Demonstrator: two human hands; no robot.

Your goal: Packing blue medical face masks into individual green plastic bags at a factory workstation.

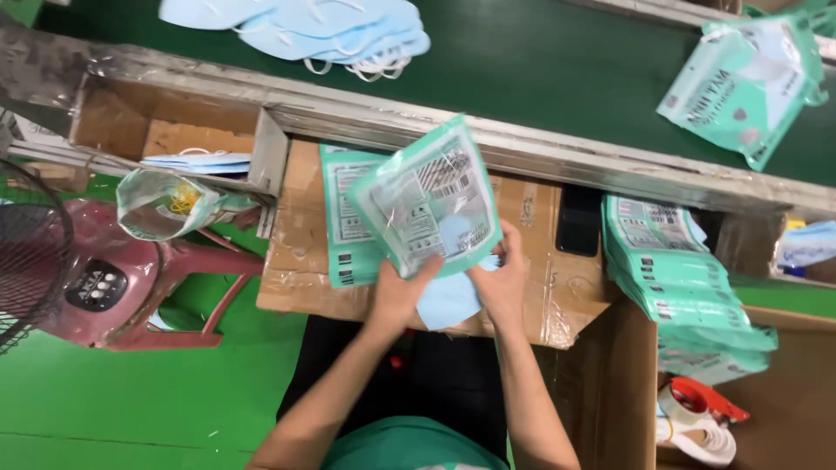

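Observation:
My left hand grips the lower edge of a teal and clear plastic pouch held tilted above a cardboard board. My right hand holds the pouch's lower right corner and touches a light blue face mask that sticks out below the pouch. Another pouch of the same kind lies flat on the cardboard just behind the held one.
A stack of teal pouches lies at the right. A green conveyor belt carries a pile of blue masks and a filled pouch. An open cardboard box, a pink fan and a tape dispenser stand nearby.

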